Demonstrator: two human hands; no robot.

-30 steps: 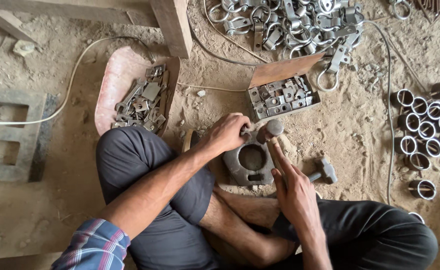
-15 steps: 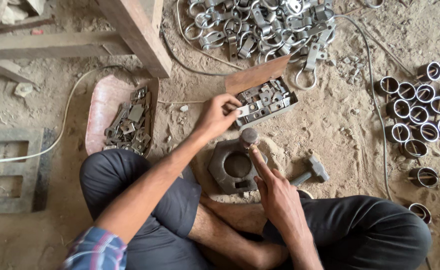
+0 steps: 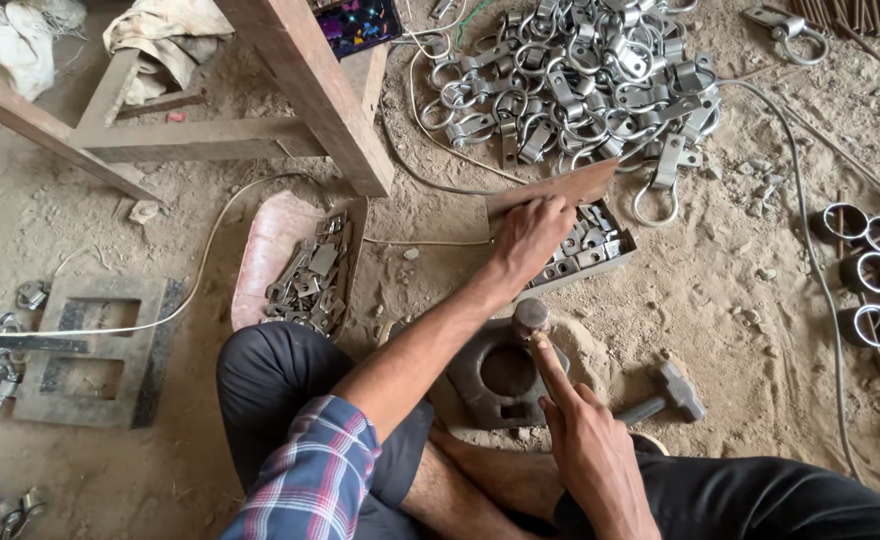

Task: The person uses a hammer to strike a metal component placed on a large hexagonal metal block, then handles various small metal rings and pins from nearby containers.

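Two bare hands at work over a metal block on sandy ground.

The left hand (image 3: 532, 236), fingers loosely curled, reaches into a small box (image 3: 600, 262) of metal pieces just above the frame's centre; whether it grips one cannot be told. The right hand (image 3: 590, 455) points its forefinger up against a short round peg (image 3: 531, 316) standing on the metal block (image 3: 505, 375) at lower centre. A hammer (image 3: 668, 392) lies just right of the block; a heap of metal clamps (image 3: 580, 75) fills the upper middle.
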